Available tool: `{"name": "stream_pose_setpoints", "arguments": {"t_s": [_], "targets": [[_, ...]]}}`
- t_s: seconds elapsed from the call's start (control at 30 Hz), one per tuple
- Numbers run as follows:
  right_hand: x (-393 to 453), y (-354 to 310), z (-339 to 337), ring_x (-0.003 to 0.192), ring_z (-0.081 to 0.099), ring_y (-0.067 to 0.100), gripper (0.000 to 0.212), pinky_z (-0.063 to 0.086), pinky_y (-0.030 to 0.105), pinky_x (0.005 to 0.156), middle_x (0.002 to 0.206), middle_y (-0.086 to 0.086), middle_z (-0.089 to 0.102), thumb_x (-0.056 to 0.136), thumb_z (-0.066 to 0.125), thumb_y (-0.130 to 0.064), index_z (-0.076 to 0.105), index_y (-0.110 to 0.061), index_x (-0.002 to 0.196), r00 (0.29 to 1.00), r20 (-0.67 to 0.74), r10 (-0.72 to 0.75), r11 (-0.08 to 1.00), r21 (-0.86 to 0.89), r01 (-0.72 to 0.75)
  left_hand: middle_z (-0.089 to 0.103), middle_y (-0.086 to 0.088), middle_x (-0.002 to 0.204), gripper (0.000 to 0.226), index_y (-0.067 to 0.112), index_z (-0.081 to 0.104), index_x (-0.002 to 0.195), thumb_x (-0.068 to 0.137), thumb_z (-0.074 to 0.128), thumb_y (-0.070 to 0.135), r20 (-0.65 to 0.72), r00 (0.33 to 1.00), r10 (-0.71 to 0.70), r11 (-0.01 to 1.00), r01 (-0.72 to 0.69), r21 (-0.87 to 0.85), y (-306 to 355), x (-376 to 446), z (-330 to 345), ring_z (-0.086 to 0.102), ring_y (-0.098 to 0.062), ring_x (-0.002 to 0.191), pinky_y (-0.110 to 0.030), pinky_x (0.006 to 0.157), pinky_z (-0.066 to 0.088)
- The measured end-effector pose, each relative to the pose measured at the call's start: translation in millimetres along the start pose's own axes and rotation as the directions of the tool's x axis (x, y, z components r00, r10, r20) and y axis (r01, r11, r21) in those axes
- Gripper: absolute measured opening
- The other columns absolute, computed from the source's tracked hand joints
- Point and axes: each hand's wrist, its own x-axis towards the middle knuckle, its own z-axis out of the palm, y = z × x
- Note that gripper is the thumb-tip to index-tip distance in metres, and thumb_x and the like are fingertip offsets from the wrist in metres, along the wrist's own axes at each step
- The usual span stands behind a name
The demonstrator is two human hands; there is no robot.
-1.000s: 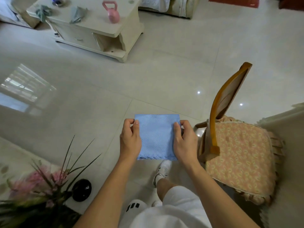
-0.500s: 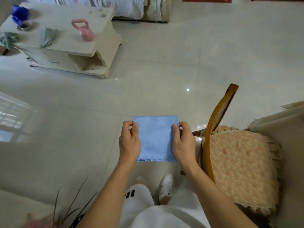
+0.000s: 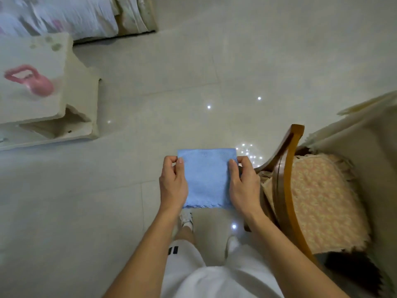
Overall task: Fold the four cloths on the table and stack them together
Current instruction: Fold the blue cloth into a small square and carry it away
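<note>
Above the floor, both hands, left hand point(image 3: 173, 183) and right hand point(image 3: 245, 184), pinch the light, floppy blue cloth point(image 3: 206, 177) by its top corners.

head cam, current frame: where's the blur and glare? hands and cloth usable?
Head view: left side smeared by motion blur, the pink kettlebell and white table streaked; blue cloth, left hand and right hand sharp at centre; bright pinpoint glints on the glossy floor beside the chair; wide-angle bending toward the edges; light dim and even, shadows soft.
</note>
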Motion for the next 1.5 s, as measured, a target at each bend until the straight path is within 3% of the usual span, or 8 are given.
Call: {"name": "stream_pose_setpoints", "arguments": {"t_s": [0.13, 0.23, 0.37, 0.53, 0.67, 1.0, 1.37, 1.5], "targets": [[27.3, -31.9, 31.8, 0.07, 0.055, 0.006, 0.014, 0.029, 0.031, 0.061, 0.077, -0.004, 0.061, 0.104, 0.047, -0.03, 0.053, -0.021, 0.095, 0.995, -0.087, 0.051, 0.999, 0.005, -0.051, 0.037, 0.004, 0.06, 0.019, 0.016, 0.047, 0.091, 0.104, 0.045, 0.03, 0.087, 0.995, 0.056, 0.997, -0.06, 0.051, 14.7, 61.6, -16.5, 0.036, -0.01, 0.051, -0.031, 0.054, 0.03], [47.3, -52.8, 53.8, 0.07, 0.055, 0.014, 0.014, 0.034, 0.035, 0.064, 0.078, -0.002, 0.061, 0.103, 0.048, -0.03, 0.054, -0.019, 0.097, 0.986, -0.142, 0.087, 0.996, 0.033, -0.083, 0.038, 0.005, 0.059, 0.019, 0.016, 0.047, 0.092, 0.104, 0.045, 0.03, 0.138, 0.986, 0.097, 0.992, -0.107, 0.062, 26.7, 102.0, -26.2, 0.037, -0.01, 0.051, -0.032, 0.055, 0.03], [71.2, -74.1, 69.2, 0.069, 0.054, 0.005, 0.012, 0.034, 0.033, 0.063, 0.076, -0.006, 0.059, 0.104, 0.049, -0.027, 0.054, -0.019, 0.096, 0.976, -0.194, 0.099, 0.995, 0.047, -0.091, 0.036, 0.004, 0.058, 0.021, 0.014, 0.047, 0.09, 0.104, 0.046, 0.03, 0.19, 0.972, 0.14, 0.988, -0.15, 0.038, 39.9, 141.5, -27.2, 0.034, -0.01, 0.05, -0.032, 0.054, 0.028], [103.3, -84.1, 75.2, 0.067, 0.053, 0.011, 0.014, 0.04, 0.039, 0.065, 0.073, -0.005, 0.057, 0.103, 0.049, -0.027, 0.055, -0.017, 0.095, 0.956, -0.259, 0.137, 0.989, 0.083, -0.12, 0.035, 0.005, 0.057, 0.022, 0.023, 0.044, 0.084, 0.104, 0.045, 0.032, 0.259, 0.957, 0.133, 0.988, -0.148, 0.039, 55.9, 181.1, -13.1, 0.032, -0.011, 0.049, -0.036, 0.055, 0.03], [136.9, -87.4, 73.3, 0.062, 0.05, 0.002, 0.016, 0.038, 0.025, 0.058, 0.07, -0.005, 0.054, 0.104, 0.048, -0.027, 0.051, -0.02, 0.089, 0.94, -0.302, 0.161, 0.985, 0.112, -0.132, 0.035, 0.006, 0.057, 0.021, 0.024, 0.045, 0.086, 0.103, 0.044, 0.035, 0.33, 0.936, 0.126, 0.989, -0.143, 0.029, 76.0, 212.8, 9.1, 0.031, -0.01, 0.049, -0.034, 0.054, 0.03], [262.1, -78.5, 32.3, 0.065, 0.053, 0.0, 0.013, 0.036, 0.018, 0.057, 0.073, -0.008, 0.054, 0.104, 0.048, -0.028, 0.051, -0.022, 0.094, 0.878, -0.405, 0.256, 0.962, 0.194, -0.19, 0.036, 0.007, 0.06, 0.022, 0.022, 0.046, 0.086, 0.103, 0.045, 0.035, 0.449, 0.872, 0.194, 0.968, -0.246, 0.058, 158.5, 294.7, 118.1, 0.032, -0.01, 0.052, -0.034, 0.055, 0.03], [367.4, -69.1, -51.2, 0.068, 0.053, -0.01, 0.01, 0.035, 0.008, 0.055, 0.069, -0.01, 0.053, 0.103, 0.05, -0.022, 0.051, -0.019, 0.094, 0.747, -0.556, 0.365, 0.927, 0.288, -0.238, 0.035, 0.01, 0.057, 0.023, 0.02, 0.047, 0.085, 0.103, 0.045, 0.034, 0.605, 0.749, 0.271, 0.921, -0.383, 0.063, 256.1, 339.2, 251.7, 0.032, -0.006, 0.05, -0.027, 0.052, 0.028], [385.4, -56.6, -78.2, 0.068, 0.054, -0.003, 0.01, 0.031, 0.026, 0.057, 0.071, -0.011, 0.053, 0.103, 0.051, -0.023, 0.052, -0.019, 0.094, 0.679, -0.626, 0.383, 0.922, 0.304, -0.239, 0.035, 0.005, 0.061, 0.024, 0.015, 0.049, 0.088, 0.104, 0.045, 0.032, 0.671, 0.687, 0.279, 0.912, -0.409, 0.04, 279.5, 337.1, 294.0, 0.031, -0.007, 0.051, -0.024, 0.05, 0.027]]}}
